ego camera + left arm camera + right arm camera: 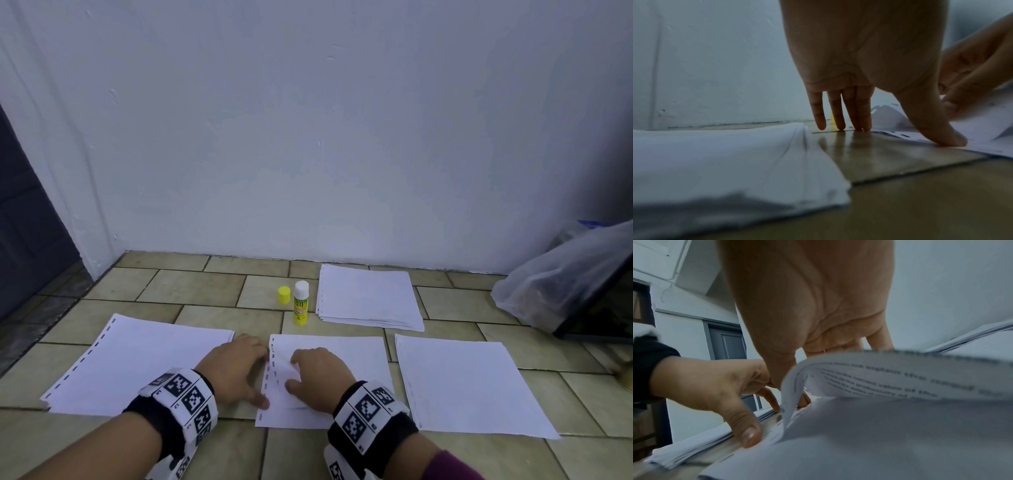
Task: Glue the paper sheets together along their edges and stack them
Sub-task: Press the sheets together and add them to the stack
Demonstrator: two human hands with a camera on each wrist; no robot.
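While both hands work at the punched left edge of the middle pile, the scene reads like this:

Left hand (236,368): fingers straight, tips on the tile floor (205,291) between two piles; the thumb (937,133) presses the punched edge of the middle pile (342,356) flat. It grips nothing.

Right hand (318,377): at 3 o'clock from the left hand, it pinches the top sheet (890,378) near that same edge and lifts it. The sheet curls up, and printed lines show on its under side.

Left pile (137,359): at 9 o'clock from the hands, lying flat, punched edge on its far left side.

Right pile (469,380): at 3 o'clock, flat, untouched.

Glue stick (300,303): at 12 o'clock, upright and open, with its yellow cap (284,295) just beside it.

Far pile (370,298): at 1 o'clock, near the wall, several sheets with uneven edges.

Step, as I judge: separating one sheet from the middle pile.

How to do it well: keep the thumb firm on the lower sheets so only one sheet comes up. Peel slowly from the corner, because thin paper sticks and can crease. Check that no second sheet follows. Then place it with the punched holes in line before gluing.
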